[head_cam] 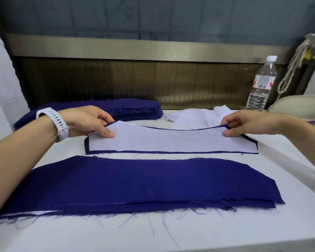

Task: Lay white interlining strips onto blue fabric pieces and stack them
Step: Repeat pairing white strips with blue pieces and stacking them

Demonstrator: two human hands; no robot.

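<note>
My left grip [87,122] is closed in a pinch on the far left corner of the strip [171,140], thumb on top and fingers curled under the edge. My right grip [244,122] pinches the strip's far right end the same way, thumb on top. Whether either pinch also takes in the cloth beneath, I cannot tell. The strip lies flat on a blue piece [153,152] at mid-bench; blue shows only as a thin border along the near edge, the left end and the far curve. Nearer to me, across a bare band of bench [225,230], lies the near stack [135,182] of blue cloth. Frayed threads trail off its near edge, and a sliver of white shows at its near left corner. Far left, behind my left grip, is the far stack [135,106], also blue. Far and right of centre sits a white pile [198,117] of loose interlining. A bottle [261,84] stands upright at far right, cap on. There is a white watch [56,122] on my left wrist.
</note>
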